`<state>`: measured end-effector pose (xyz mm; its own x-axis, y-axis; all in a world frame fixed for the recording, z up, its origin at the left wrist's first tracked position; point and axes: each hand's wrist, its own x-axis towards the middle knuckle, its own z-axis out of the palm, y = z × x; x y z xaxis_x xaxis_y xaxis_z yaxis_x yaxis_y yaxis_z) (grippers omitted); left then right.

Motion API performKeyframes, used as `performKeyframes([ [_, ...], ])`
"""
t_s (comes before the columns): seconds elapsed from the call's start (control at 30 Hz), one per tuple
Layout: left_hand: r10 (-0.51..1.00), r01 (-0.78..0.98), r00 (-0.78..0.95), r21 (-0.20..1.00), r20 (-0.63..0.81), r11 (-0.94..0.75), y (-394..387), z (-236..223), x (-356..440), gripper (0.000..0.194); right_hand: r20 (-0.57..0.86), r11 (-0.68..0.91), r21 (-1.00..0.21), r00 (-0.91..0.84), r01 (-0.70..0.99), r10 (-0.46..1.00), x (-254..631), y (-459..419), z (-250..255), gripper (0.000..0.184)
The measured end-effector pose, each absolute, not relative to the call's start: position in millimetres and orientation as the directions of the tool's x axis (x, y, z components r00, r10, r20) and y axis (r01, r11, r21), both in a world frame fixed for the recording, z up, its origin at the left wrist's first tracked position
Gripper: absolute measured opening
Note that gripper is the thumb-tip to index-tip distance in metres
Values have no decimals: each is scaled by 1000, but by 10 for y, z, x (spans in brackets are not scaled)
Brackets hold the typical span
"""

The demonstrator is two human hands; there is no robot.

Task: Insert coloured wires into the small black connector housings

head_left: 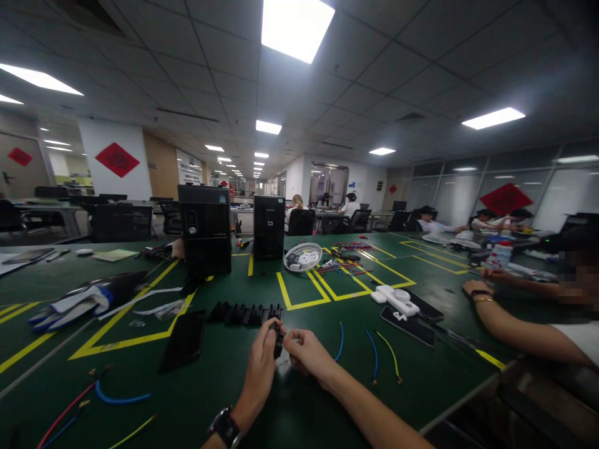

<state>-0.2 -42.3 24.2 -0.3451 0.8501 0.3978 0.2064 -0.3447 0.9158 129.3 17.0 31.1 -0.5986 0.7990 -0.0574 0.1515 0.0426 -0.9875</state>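
My left hand [262,358], with a dark watch on its wrist, is closed around a small black plastic part [279,343]. Close against the part's right side, my right hand [306,354] has its fingers pinched; what they grip is hidden. Just beyond my hands stands a row of similar black plastic parts [243,313]. Something small and whitish [282,359] shows beneath my fingers. To the right lie short blue wires [373,355] and a yellow-green wire [393,352] with metal ends. More wires, including a thick blue wire [119,398] and a red wire [65,415], lie at front left.
Two black boxes [206,231] [269,227] stand behind, beside a white basket [303,257] and several loose wires [346,265]. Left are a dark phone-like slab [185,340] and gloves [79,305]. Phones [407,325] and a white device [395,299] lie right, near another person's arm [510,321].
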Motion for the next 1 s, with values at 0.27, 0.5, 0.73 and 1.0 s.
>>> performKeyframes([
  [0.27, 833, -304, -550, 916, 57, -263, -307, 324, -18, 30, 407, 691, -561, -574, 456, 710, 1350, -102, 762, 18],
  [0.5, 753, -690, -616, 619, -230, -376, -234, 472, -410, 31, 347, 705, -378, -614, 601, 709, 1430, -138, 458, 14],
  [0.73, 897, -580, -423, 799, -128, -159, -201, 242, 17, 25, 587, 761, -414, -493, 499, 642, 1341, 133, 1525, 26],
  [1.0, 986, -386, -165, 919, 14, -78, -236, 165, 51, 45, 458, 709, -606, -570, 362, 682, 1524, 77, 1972, 27],
])
